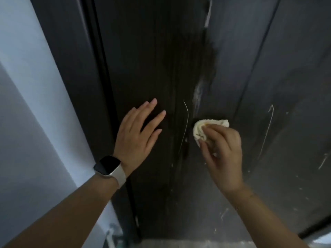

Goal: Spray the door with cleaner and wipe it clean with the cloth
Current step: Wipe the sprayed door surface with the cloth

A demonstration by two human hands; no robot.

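Fingers (213,138) bunch cloth (198,129) against door (143,51); left hand (138,133) flat.

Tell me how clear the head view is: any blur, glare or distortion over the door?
Head view: dim, soft throughout; wide-angle lens bends the door edges; the cloth in the right hand is overexposed; left hand fairly sharp; no glare.

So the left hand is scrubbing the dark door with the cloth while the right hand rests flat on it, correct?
Not quite: the hands are swapped. In the head view the right hand grips the bunched cloth against the dark door, while the left hand, the one with the watch, rests flat on it.
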